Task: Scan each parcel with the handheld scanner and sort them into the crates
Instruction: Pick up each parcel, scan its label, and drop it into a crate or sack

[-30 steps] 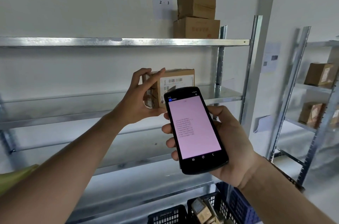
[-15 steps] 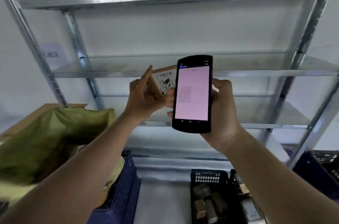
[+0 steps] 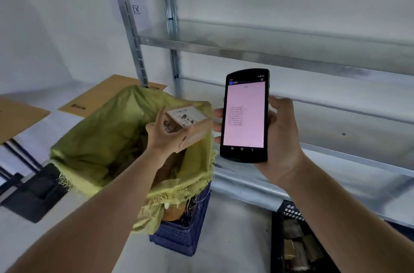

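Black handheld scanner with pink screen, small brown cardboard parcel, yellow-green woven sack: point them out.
Black handheld scanner (image 3: 244, 116), head view: middle of pink screen.
Small brown cardboard parcel (image 3: 187, 115), head view: white label.
Yellow-green woven sack (image 3: 100, 138), head view: left inner wall.

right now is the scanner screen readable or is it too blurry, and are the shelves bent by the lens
Head view: the handheld scanner in the right hand shows a bright pink screen, its lines of text too small and soft to read. The parcel in the left hand is smeared, its label illegible. The metal shelves slant and their uprights lean, as wide-angle lenses render them. Lighting is soft and even.
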Demonstrator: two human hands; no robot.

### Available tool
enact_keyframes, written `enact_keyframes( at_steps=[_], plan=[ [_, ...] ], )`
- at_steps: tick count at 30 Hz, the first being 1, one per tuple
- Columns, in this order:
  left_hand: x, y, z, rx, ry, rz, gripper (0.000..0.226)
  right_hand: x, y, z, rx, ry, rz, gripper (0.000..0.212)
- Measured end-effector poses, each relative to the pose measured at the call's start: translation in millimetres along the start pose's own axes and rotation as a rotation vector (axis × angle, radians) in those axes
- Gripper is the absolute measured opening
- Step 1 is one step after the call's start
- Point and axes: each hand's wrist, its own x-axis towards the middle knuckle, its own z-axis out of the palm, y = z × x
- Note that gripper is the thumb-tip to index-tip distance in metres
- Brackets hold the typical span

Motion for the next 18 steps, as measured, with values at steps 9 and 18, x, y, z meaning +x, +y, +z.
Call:
enact_keyframes(
  at_steps=[9, 18],
  plan=[
    [106.3, -49.7, -51.3, -0.178, 0.160, -0.438, 0.115, 109.4, 57.0, 64.9, -0.014, -0.011, 0.122, 0.069],
    [142.6, -50.7, -48.2, -0.098, -0.007, -0.443, 0.070, 146.2, 74.5, 68.5, -0.048, 0.038, 0.141, 0.066]
  ],
)
